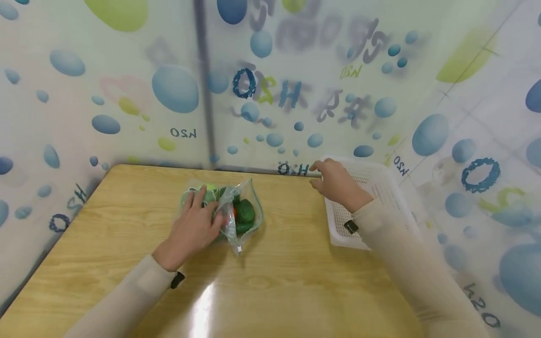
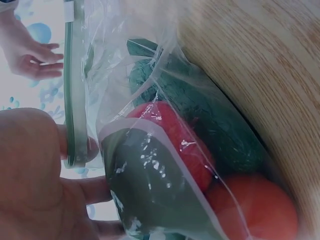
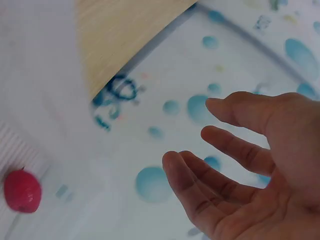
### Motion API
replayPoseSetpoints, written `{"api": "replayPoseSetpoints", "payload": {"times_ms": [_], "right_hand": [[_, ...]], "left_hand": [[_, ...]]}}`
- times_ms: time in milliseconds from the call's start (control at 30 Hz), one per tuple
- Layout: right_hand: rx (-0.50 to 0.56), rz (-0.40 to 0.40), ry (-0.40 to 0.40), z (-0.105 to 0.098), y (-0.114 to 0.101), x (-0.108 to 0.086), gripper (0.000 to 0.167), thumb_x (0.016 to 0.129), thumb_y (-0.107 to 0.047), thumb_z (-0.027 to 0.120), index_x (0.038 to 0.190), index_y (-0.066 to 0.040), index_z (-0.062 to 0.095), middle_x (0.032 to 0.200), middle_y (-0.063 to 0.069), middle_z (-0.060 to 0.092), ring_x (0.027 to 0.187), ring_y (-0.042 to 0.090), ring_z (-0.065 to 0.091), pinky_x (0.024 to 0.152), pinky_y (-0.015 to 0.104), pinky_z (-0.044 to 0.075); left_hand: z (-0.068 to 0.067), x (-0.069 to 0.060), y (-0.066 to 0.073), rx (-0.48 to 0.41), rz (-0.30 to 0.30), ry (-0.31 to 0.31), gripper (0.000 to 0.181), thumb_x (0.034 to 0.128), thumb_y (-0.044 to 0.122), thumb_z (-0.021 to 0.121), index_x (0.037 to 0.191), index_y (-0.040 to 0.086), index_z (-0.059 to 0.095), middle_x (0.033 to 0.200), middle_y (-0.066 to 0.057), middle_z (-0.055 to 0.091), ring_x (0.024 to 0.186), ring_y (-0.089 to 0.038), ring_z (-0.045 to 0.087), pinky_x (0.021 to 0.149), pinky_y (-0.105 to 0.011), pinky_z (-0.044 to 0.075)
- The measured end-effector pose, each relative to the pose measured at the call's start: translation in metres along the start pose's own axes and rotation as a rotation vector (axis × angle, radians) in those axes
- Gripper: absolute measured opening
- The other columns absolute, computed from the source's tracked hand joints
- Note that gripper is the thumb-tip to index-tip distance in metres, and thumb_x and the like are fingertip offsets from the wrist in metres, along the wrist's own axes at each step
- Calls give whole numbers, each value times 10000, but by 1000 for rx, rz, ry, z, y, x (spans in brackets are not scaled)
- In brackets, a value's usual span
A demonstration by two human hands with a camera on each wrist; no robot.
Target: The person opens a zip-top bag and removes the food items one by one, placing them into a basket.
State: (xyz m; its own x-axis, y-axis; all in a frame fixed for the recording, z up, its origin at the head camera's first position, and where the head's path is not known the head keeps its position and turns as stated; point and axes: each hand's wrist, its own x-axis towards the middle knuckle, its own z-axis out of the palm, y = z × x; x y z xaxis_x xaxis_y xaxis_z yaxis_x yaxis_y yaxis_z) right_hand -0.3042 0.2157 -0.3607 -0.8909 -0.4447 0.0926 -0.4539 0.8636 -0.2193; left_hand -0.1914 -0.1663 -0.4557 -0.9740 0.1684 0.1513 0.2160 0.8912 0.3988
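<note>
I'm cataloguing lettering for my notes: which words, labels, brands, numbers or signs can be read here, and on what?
"OSH": large letters on the back wall, apparently a mirrored "H2O".
"O": blue ring letter on the right wall.
Grey letters on the back wall: too blurred to read.
Smaller wall lettering: too small to read surely.
Bag and basket: none readable.

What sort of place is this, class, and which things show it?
Probably a small indoor booth or corner: bubble-patterned walls stand close around a wood-grain table, which holds a white basket.
</note>
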Motion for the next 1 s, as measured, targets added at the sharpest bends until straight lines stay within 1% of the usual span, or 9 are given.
{"api": "replayPoseSetpoints", "payload": {"times_ms": [100,267,400,500,667,733,867,933,1000], "right_hand": [[24,-50,13,5,-25,-4,368,1107,-132,789,1434,34,755,1309,278,773,1107,411,785,961,549,676],[63,-156,20,18,-61,-8,358,1089,-140,818,1415,2,776,1339,230,796,1140,377,809,999,512,694],[65,-226,-21,35,-87,-10,346,1102,-164,813,1420,-34,773,1341,195,795,1146,335,810,986,474,694],[79,-273,-65,49,-104,-9,348,1104,-163,816,1426,-38,772,1334,188,787,1137,319,799,969,458,692],[103,-355,-100,73,-122,-4,372,1106,-153,815,1440,0,756,1349,206,779,1106,292,786,947,431,681],[101,-370,-76,80,-127,-3,378,1104,-154,821,1440,5,755,1360,206,761,1082,272,782,927,409,681],[90,-412,17,90,-134,-4,338,1097,-130,827,1400,10,775,1345,197,718,991,209,759,845,328,672],[75,-418,24,93,-138,-4,335,1102,-129,820,1402,14,775,1340,184,712,981,188,755,822,288,663],[48,-415,0,96,-142,-2,354,1108,-136,815,1423,17,766,1358,179,722,1032,191,771,856,274,670]], "left_hand": [[-1,1,0,4,-12,-9,496,1198,282,509,1508,-39,725,1824,-443,307,1653,-768,296,1295,-863,364],[-3,2,1,0,-28,-27,504,1201,291,505,1527,-32,713,1839,-439,276,1669,-764,265,1297,-870,351],[-4,2,2,-2,-32,-31,505,1198,291,508,1529,-34,710,1842,-440,266,1673,-764,252,1280,-880,362],[-4,1,2,-1,-40,-36,507,1194,292,509,1532,-27,710,1846,-436,260,1670,-769,251,1236,-895,401],[-4,1,3,13,-47,-40,509,1193,298,511,1535,-21,712,1846,-433,265,1665,-772,261,1190,-908,436],[-3,1,3,15,-43,-38,510,1197,300,510,1537,-23,711,1844,-434,268,1664,-771,262,1197,-905,433],[-2,2,3,10,-32,-33,503,1198,288,513,1533,-32,709,1839,-440,274,1661,-775,264,1226,-892,415],[-3,2,3,7,-26,-30,498,1195,279,517,1523,-41,711,1831,-450,281,1656,-780,269,1241,-887,403],[-3,1,2,6,-22,-25,493,1190,265,518,1514,-51,712,1821,-460,291,1647,-787,277,1247,-886,397]]}}
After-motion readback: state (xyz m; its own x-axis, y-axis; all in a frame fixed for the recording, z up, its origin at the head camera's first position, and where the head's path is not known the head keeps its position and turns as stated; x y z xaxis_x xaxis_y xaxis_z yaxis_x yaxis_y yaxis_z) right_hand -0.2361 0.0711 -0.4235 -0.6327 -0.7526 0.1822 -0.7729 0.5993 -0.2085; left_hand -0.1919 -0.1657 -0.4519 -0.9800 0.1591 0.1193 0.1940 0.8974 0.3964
